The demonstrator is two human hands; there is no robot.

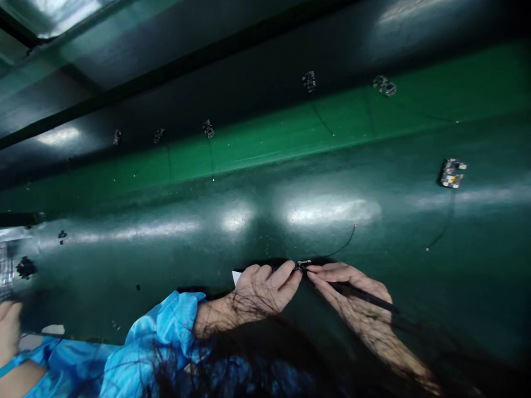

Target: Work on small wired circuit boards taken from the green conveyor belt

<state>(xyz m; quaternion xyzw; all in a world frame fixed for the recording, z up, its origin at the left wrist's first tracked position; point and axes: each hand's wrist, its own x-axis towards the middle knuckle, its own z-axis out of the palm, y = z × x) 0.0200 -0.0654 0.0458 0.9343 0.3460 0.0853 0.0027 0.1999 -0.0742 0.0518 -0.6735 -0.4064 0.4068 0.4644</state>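
both hands meet at the near edge of the work area, over a green bench surface (406, 221). left hand (267, 290): fingers curled, thumb and forefinger gripping a small circuit module (304, 262), which sits between the two hands. right hand (359, 290): grasping a slim black tool (371, 298), fingertips at the module's right side; the tip is too small to tell clearly, perhaps tweezers. a thin black wire (347, 242) curves from near the module toward the far right. a white scrap (236, 277) shows just left of the left hand. blue sleeve (166, 320) on the left arm. far right: a circuit board (452, 173), lying apart, with its own wire. farther off, a row of small boards (208, 129) along a brighter green strip (257, 146). far left: a black clustered part (25, 268); nearer, a co-worker's hand (9, 326).
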